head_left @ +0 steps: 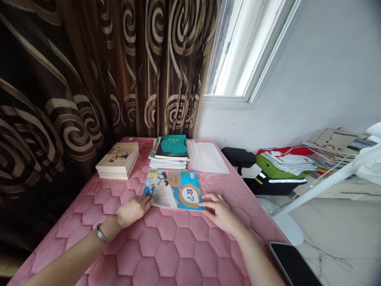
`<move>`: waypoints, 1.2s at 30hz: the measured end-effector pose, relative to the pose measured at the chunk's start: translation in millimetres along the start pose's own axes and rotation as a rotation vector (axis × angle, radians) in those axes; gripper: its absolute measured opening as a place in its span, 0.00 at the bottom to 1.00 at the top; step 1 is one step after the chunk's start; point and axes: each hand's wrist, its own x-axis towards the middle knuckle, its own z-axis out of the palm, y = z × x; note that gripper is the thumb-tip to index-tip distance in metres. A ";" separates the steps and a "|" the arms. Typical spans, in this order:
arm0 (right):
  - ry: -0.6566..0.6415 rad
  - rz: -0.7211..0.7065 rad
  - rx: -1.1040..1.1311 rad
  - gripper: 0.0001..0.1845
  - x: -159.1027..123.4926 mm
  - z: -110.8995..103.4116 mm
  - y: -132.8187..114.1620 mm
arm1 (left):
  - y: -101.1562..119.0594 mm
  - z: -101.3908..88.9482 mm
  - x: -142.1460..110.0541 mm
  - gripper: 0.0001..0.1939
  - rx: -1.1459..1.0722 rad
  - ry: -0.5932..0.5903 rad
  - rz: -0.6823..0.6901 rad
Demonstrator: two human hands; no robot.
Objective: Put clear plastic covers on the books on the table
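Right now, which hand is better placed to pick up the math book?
Probably the right hand: its fingers sit at the near corner of the math book, a handy spot for lifting. The left hand rests against the book's side edge.

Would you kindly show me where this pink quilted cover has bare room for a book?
Bare quilting lies between the forearms, and more between the left hand and the curtain. The far end is crowded: cream books, a dark-covered stack and a clear plastic sheet sit behind the math textbook.
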 end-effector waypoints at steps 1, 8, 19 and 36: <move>0.026 0.018 0.010 0.13 -0.3 -1.1 -1.3 | 1.3 -0.9 0.5 0.23 -0.016 -0.010 -0.016; -0.147 0.477 0.417 0.17 -2.0 1.9 -11.3 | 30.8 -27.1 -0.6 0.25 -0.174 0.000 -0.122; -0.206 0.568 0.848 0.20 -0.4 18.8 -32.9 | 199.9 -34.9 40.4 0.21 -0.354 0.022 -0.073; 0.113 0.452 0.835 0.24 11.7 33.0 -24.7 | 46.9 -2.2 46.5 0.12 -0.912 0.188 -0.826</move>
